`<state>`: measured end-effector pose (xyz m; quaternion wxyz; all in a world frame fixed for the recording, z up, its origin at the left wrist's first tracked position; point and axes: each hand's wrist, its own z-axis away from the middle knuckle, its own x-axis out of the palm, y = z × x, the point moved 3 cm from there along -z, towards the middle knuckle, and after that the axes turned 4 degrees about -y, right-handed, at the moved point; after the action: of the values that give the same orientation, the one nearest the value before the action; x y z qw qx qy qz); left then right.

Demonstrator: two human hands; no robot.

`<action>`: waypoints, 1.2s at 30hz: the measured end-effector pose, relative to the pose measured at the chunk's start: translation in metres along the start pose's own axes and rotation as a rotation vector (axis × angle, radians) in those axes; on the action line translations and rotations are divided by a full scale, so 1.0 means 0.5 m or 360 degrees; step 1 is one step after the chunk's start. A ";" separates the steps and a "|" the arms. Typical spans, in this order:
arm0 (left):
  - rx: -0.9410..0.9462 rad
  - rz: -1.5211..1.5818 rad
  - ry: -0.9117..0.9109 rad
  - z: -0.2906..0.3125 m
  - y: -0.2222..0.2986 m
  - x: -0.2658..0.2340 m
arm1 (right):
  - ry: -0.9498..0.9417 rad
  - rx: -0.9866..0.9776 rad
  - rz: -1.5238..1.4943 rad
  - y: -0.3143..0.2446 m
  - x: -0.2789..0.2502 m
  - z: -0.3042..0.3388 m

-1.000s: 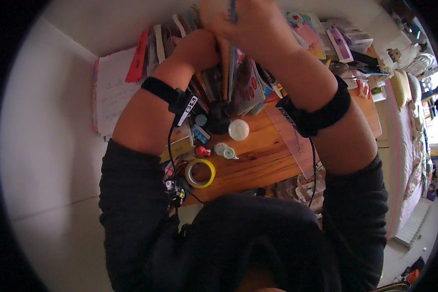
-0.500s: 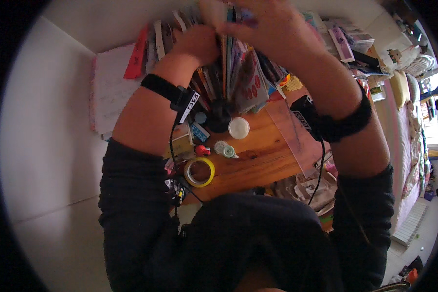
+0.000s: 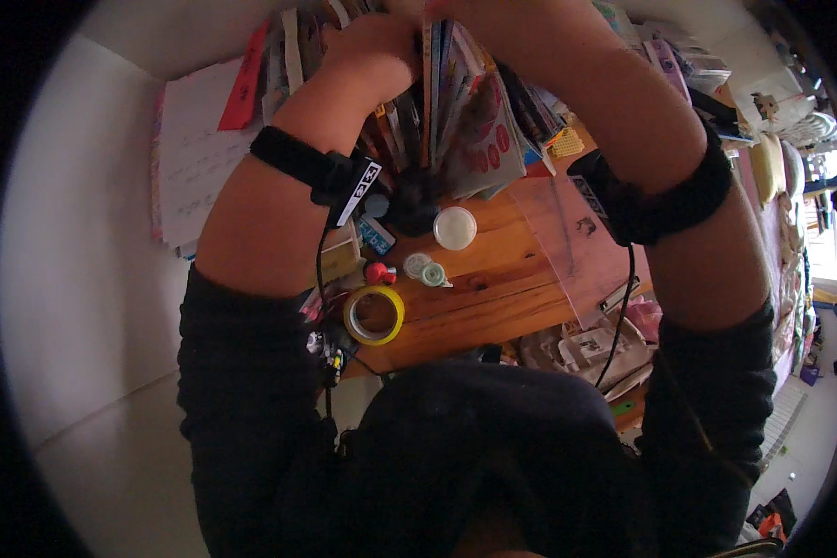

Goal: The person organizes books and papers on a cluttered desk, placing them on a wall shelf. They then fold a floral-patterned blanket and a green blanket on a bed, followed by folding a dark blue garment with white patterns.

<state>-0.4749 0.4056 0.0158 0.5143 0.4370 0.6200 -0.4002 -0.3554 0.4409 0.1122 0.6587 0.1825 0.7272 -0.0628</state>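
In the head view, the left hand (image 3: 374, 45) and right hand (image 3: 484, 11) are at the upright books (image 3: 484, 139) on the far side of the wooden desk (image 3: 493, 265); fingers are hidden or cut off, so I cannot tell their grip. Nearer lies a yellow tape roll (image 3: 399, 318). A white wall (image 3: 93, 232) stands left, a bed (image 3: 779, 251) right.

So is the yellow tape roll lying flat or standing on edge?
The tape roll lies flat: seen from above, its full ring shows, desk visible through the hole.
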 end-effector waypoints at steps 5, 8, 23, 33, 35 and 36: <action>0.0037 0.0226 0.0085 -0.012 -0.021 0.025 | 0.0440 -0.0094 -0.0354 0.020 0.011 -0.037; 0.0110 0.0303 0.0063 -0.011 -0.029 0.022 | 0.0421 -0.0083 -0.0408 0.013 0.016 -0.040; -0.0255 0.0103 -0.0045 0.062 0.065 -0.013 | 0.0441 -0.0150 -0.0604 0.031 0.059 -0.071; 0.0430 0.0146 0.0247 0.082 0.037 0.009 | 0.0424 -0.0278 -0.0390 -0.020 0.112 0.009; 0.0520 0.0183 0.0311 0.080 0.031 0.015 | 0.0235 -0.0213 -0.0367 -0.014 0.137 0.019; 0.0534 0.0196 0.0331 0.078 0.028 0.017 | 0.0105 -0.0154 -0.0369 -0.016 0.145 0.025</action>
<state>-0.4511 0.3742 0.0011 0.3911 0.5925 0.5666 -0.4183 -0.3512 0.4424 0.0384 0.6308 0.0673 0.7669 -0.0972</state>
